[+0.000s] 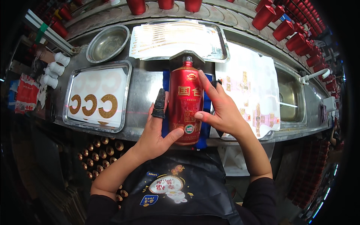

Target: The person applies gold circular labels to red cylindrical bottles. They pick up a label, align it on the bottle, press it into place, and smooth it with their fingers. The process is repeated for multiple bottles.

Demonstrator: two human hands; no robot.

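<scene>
A red bottle (183, 108) with gold lettering and a dark neck lies in front of me, neck pointing away. My left hand (155, 135) holds its left side, thumb on the lower front and fingers along the edge; black wrapping (159, 105) covers one finger. From the right, my right hand (224, 112) grips the bottle with thumb and index finger on its front; the other fingers are partly hidden. Blue cloth (205, 137) shows beneath the bottle, and a dark angled support (197, 57) stands behind its neck.
On the left, a metal tray (126, 80) carries gold C-shaped decals, with a metal bowl (107, 43) beyond it. Sheets of strips (168, 37) lie in a far tray. Decal sheets (262, 80) spread to the right, beside a sink (294, 95). Red bottles (265, 17) line the back.
</scene>
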